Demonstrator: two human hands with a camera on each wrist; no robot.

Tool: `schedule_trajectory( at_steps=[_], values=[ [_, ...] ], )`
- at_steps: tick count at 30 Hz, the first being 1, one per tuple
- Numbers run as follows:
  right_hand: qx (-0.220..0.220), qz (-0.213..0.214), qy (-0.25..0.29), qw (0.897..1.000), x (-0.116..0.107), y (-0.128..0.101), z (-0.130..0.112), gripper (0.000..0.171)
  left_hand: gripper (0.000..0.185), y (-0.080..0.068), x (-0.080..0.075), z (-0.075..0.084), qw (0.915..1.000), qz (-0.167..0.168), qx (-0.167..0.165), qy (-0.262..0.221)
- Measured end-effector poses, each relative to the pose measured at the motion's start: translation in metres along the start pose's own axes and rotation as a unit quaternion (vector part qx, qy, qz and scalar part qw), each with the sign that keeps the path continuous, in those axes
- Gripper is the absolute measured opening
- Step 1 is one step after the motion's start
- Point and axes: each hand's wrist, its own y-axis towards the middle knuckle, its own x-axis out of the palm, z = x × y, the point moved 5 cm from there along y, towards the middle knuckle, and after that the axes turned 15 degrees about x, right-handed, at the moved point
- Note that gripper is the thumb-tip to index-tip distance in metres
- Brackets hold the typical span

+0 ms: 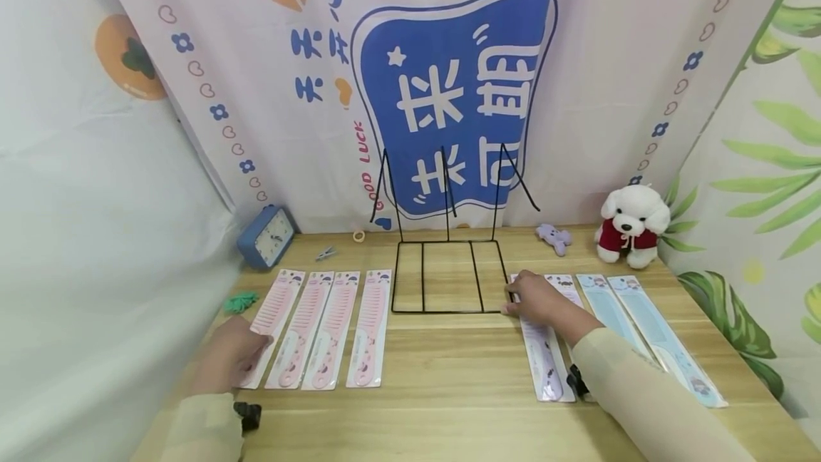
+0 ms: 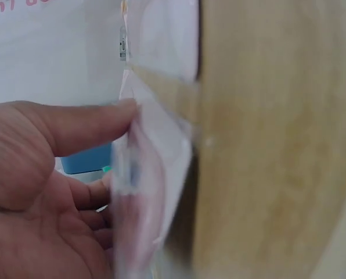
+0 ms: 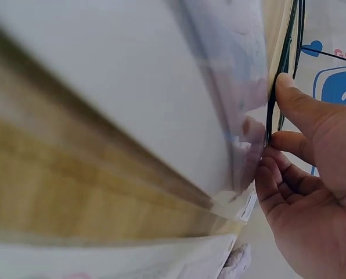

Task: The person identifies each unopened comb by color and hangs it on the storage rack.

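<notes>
Left hand (image 1: 232, 349) pinches a packaged pink comb (image 1: 275, 306); right hand (image 1: 541, 299) pinches the wire rack (image 1: 439, 312), bare of combs: apparently an early stage.

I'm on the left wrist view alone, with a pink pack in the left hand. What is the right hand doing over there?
Observer: The right hand pinches the black wire rack on its right side, close to the near corner.
Operator: And how many other pink packs lie between mine and that rack?
Observer: Three more pink comb packs lie between the held pack and the rack.
Operator: What's at the far right end of the combs?
Observer: Two blue comb packs, side by side.
</notes>
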Motion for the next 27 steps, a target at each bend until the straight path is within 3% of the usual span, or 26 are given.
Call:
schedule_trajectory(
  at_steps=[2, 3, 6, 12, 16, 21, 24, 27],
  values=[
    [0.001, -0.001, 0.001, 1.000, -0.001, 0.000, -0.001, 0.060, 0.027, 0.000, -0.002, -0.001, 0.9999, 0.000, -0.011, -0.011],
    [0.001, 0.000, -0.001, 1.000, -0.002, 0.000, -0.001, 0.060, 0.032, -0.001, -0.004, -0.003, 0.9976, 0.016, -0.052, -0.044],
    [0.009, -0.003, 0.001, 1.000, -0.002, 0.000, -0.001, 0.060, 0.043, 0.001, -0.008, -0.004, 0.9971, 0.008, -0.060, -0.046],
    [0.008, -0.007, 0.003, 1.000, -0.003, -0.001, -0.003, 0.059, 0.051, 0.005, -0.018, -0.009, 0.9981, 0.009, -0.026, -0.055],
    [0.010, -0.005, 0.005, 1.000, -0.002, 0.001, -0.002, 0.059, 0.051, 0.009, -0.027, -0.006, 0.9970, 0.044, 0.018, -0.061],
    [0.010, -0.006, 0.009, 1.000, -0.001, 0.002, -0.001, 0.058, 0.033, 0.005, -0.034, 0.017, 0.9877, 0.089, 0.099, -0.082],
    [0.011, -0.007, 0.010, 1.000, -0.001, 0.002, -0.001, 0.058, 0.026, 0.000, -0.031, 0.040, 0.9746, 0.077, 0.155, -0.142],
    [0.013, -0.006, 0.011, 1.000, 0.000, 0.003, -0.001, 0.059, 0.021, -0.004, -0.028, 0.065, 0.9525, 0.055, 0.214, -0.210]
  ],
)
